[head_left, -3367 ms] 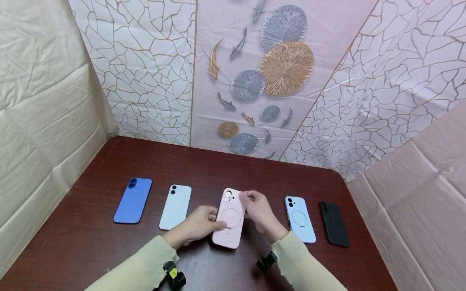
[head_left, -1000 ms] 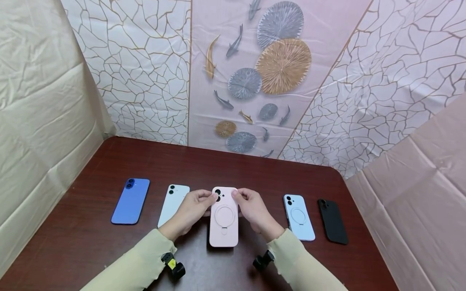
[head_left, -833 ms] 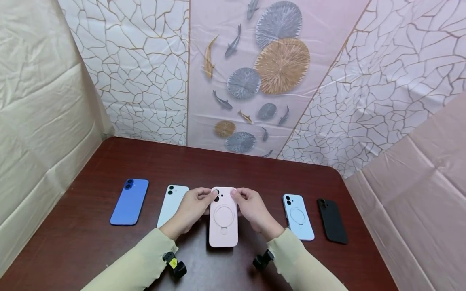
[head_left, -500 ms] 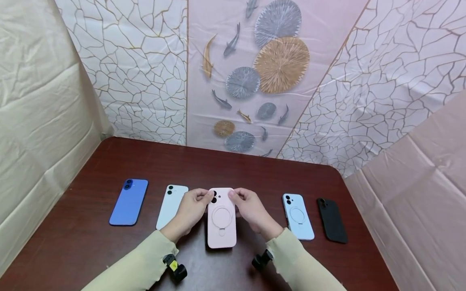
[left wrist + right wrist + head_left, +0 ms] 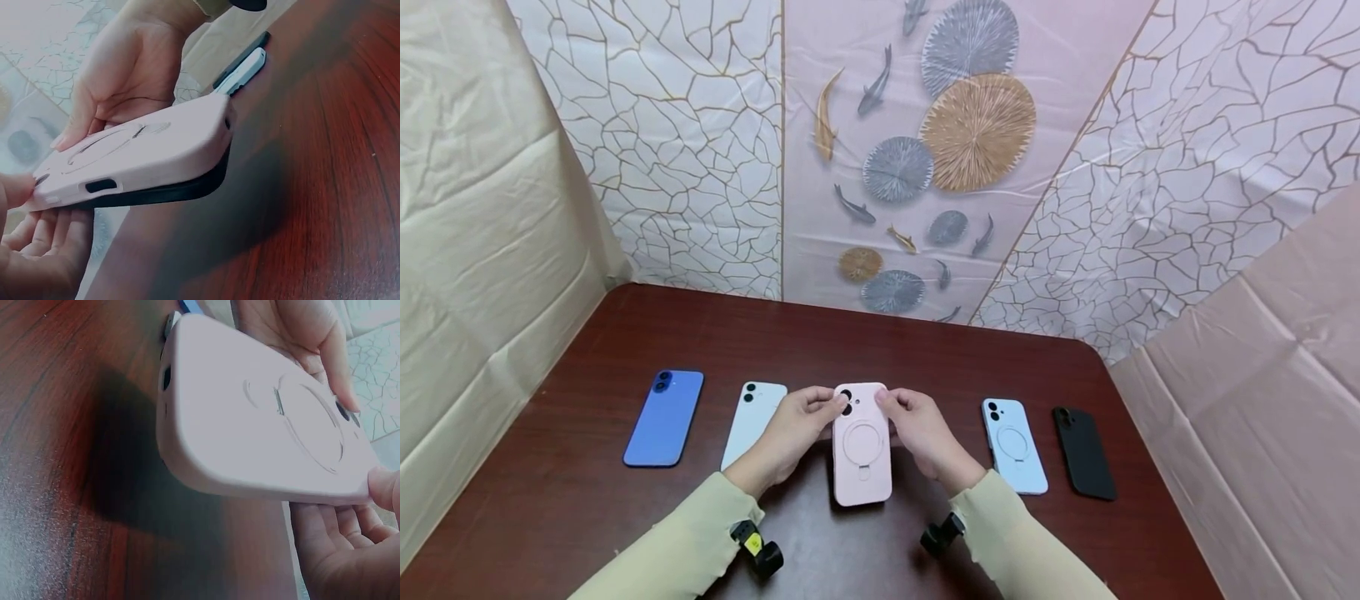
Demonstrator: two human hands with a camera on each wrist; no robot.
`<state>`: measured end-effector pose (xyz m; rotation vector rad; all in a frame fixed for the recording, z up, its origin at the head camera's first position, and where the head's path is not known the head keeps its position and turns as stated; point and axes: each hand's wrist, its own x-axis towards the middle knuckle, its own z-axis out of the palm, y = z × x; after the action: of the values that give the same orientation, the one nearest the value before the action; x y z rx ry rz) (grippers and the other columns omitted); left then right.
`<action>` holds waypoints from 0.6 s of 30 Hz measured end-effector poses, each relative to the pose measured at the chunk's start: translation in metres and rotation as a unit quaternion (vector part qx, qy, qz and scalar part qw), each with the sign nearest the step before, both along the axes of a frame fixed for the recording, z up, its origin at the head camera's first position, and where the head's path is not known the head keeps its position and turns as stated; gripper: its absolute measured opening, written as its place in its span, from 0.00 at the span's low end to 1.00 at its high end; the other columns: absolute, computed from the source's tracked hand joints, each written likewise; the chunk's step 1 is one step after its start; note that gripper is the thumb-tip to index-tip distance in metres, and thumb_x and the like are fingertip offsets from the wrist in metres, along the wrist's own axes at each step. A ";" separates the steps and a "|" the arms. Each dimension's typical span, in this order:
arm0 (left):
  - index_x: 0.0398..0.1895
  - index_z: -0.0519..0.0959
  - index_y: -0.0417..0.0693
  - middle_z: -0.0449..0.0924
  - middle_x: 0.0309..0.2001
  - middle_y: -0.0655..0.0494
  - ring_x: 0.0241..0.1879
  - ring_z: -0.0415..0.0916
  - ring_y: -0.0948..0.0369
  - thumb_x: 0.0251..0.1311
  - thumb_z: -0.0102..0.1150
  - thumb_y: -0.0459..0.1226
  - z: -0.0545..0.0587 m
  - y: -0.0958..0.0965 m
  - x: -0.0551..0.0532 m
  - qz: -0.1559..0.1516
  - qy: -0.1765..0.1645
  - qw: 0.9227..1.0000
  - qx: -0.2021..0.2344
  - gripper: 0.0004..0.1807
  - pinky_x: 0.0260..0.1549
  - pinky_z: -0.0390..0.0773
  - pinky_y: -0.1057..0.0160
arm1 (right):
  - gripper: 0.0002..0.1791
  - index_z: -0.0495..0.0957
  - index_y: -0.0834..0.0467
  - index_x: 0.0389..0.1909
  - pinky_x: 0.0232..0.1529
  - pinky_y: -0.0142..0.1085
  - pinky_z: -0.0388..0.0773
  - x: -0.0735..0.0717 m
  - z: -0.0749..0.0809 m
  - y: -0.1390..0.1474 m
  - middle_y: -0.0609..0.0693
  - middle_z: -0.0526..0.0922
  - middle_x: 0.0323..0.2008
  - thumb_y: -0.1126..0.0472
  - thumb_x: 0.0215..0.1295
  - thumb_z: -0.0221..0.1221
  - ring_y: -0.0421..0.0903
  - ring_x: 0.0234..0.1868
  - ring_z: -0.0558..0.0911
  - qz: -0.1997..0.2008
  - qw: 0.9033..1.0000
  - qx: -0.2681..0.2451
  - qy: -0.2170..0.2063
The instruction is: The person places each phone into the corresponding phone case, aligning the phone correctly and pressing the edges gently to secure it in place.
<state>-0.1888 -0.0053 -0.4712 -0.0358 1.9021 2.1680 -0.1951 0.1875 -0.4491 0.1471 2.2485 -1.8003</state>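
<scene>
A pink phone case (image 5: 862, 483) with a ring on its back is held above the table in both hands. My left hand (image 5: 786, 437) pinches its upper left corner, the thumb by the camera openings. At the upper right corner my right hand (image 5: 928, 437) pinches the case, thumb on the back and fingers underneath. In the left wrist view a dark phone (image 5: 187, 192) shows under the case, its edge protruding below the case's lower rim. The phone's front is hidden. Black lenses show through the camera openings.
On the dark red table (image 5: 715, 333) lie a blue phone (image 5: 664, 421) and a white phone (image 5: 748, 429), partly behind my left hand. To the right are a light blue phone-shaped piece with a ring (image 5: 1015, 454) and a black one (image 5: 1084, 458). Patterned cloth stands behind.
My left hand has moved from the case's lower left side to its upper left corner. The case has straightened from its tilt, and its camera openings now show black instead of silvery white.
</scene>
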 end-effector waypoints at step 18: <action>0.48 0.74 0.30 0.83 0.41 0.43 0.41 0.82 0.54 0.65 0.60 0.38 -0.010 0.002 0.012 -0.101 0.004 0.995 -0.003 0.18 0.40 0.81 0.55 | 0.23 0.80 0.61 0.43 0.36 0.44 0.82 -0.008 0.012 0.008 0.56 0.82 0.35 0.43 0.69 0.55 0.53 0.37 0.82 -0.069 0.998 0.004 0.004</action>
<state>-0.1770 -0.0034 -0.4817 0.1569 1.8299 2.0301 -0.2031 0.1959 -0.4368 0.3046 2.3030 -1.8641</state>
